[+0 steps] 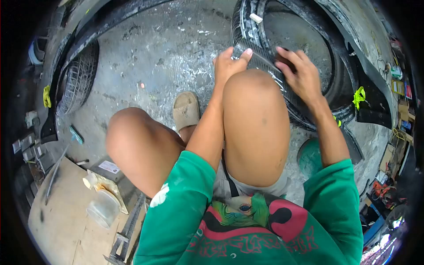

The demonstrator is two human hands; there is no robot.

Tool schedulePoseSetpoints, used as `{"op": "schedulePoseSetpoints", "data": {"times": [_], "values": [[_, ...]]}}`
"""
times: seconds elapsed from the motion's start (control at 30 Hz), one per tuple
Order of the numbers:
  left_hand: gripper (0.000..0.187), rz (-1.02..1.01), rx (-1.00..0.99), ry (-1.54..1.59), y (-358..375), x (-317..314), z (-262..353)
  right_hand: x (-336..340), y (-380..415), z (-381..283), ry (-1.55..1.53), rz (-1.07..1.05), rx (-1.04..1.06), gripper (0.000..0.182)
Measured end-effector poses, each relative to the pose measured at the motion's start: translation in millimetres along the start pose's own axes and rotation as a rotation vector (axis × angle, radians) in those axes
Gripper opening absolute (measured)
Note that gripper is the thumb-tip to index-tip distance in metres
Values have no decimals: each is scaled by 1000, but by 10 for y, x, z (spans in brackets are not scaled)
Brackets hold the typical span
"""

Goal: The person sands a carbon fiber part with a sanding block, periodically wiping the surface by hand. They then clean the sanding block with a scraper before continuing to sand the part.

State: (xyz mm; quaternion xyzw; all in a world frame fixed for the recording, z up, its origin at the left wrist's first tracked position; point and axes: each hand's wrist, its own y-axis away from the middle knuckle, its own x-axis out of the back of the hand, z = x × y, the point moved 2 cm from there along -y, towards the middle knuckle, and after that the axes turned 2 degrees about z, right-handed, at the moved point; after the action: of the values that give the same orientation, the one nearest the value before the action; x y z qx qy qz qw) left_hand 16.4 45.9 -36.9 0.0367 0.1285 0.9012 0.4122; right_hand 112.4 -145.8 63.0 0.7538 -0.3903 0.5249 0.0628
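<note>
My left hand (231,66) grips the near end of a dark, glossy, finely ribbed piece (258,58), its thumb pressed on the top. My right hand (304,76) is bent over the right side of that piece, fingers curled and slightly blurred. Something dark (282,61) shows under those fingers; I cannot make out what it is. Below both hands lies a tyre (240,26) with whitish smears, partly hidden by my raised knee. On its upper part rests a small white block (255,18).
A long black curved panel (112,25) arches around the work area, with yellow-green ribbon (359,97) tied on it. Another tyre (79,81) stands at left. A green tub (310,157) sits by my right arm. A clear plastic container (103,210) lies at lower left.
</note>
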Motion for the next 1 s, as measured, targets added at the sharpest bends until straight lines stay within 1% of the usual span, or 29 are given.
{"op": "schedulePoseSetpoints", "data": {"times": [0.03, 0.1, 0.13, 0.17, 0.23, 0.27, 0.33, 0.37, 0.4, 0.43, 0.5, 0.53, 0.6, 0.63, 0.67, 0.7, 0.73, 0.77, 0.8, 0.83, 0.9, 0.93, 0.97, 1.0], "values": [[54, 13, 19, 7, -2, 25, 13, 67, 97, 59, -21, 10, 33, 39], [52, -27, -57, -295, -10, 85, 102, 75, 172, 103, 1, 46, 51, 38], [56, -37, 1, -263, 85, 89, 296, 26, 106, 65, 29, 78, 96, 40], [56, -55, 17, -276, 108, 67, 222, -86, 15, 19, 26, 73, 69, 40], [54, 195, -63, -277, 76, -14, 155, -260, -183, -82, 103, 101, 54, 41], [58, 27, 33, -185, 77, 10, 225, -237, -189, -95, 113, 113, 42, 41], [56, 31, 30, -185, 65, -25, 163, -184, -193, -111, 66, 0, 7, 41], [55, 62, 38, -179, 49, -11, 112, -127, -106, -51, 75, 4, 5, 41], [59, -46, 96, -182, 129, 16, 302, -62, 41, 56, 52, 29, 29, 39], [59, -39, 93, -168, 98, 9, 273, 6, 144, 127, 27, 47, 59, 37], [53, 108, 9, -258, 81, -20, 89, 16, 144, 97, 18, 18, 55, 36], [51, 212, -103, -235, 133, -50, 120, -39, 71, 45, 44, 61, 57, 36], [49, 197, -51, -210, 187, -66, 151, -196, -46, 1, 107, 122, 54, 34], [48, 198, -49, -184, 166, -76, 230, -246, -67, -3, 119, 112, 52, 34], [49, 174, 16, -125, 198, -75, 309, -260, -118, -17, 106, 106, 62, 37], [49, 172, 11, -113, 193, -78, 301, -225, -154, -30, 92, 102, 72, 40], [51, 147, 6, -151, 168, -78, 222, -183, -114, 23, 80, 76, 84, 34], [54, 129, -8, -189, 123, -62, 160, -106, -41, 53, 87, 84, 103, 34], [66, 299, -126, -268, 78, -105, 10, -21, 63, 70, 69, 59, 100, 34], [66, 315, -139, -257, 48, -114, 13, 25, 133, 64, 49, 28, 94, 34], [77, 286, -143, -338, 60, -94, -24, -28, 65, 2, 33, 27, 76, 34], [77, 216, -92, -185, 88, -82, -37, -84, -12, -59, 65, 47, 52, 34], [77, 197, -72, -186, 127, -88, -47, -132, -58, -84, 105, 63, 20, 35], [77, 203, -43, -181, 144, -87, 68, -212, -141, -62, 100, 91, 24, 35]]}}
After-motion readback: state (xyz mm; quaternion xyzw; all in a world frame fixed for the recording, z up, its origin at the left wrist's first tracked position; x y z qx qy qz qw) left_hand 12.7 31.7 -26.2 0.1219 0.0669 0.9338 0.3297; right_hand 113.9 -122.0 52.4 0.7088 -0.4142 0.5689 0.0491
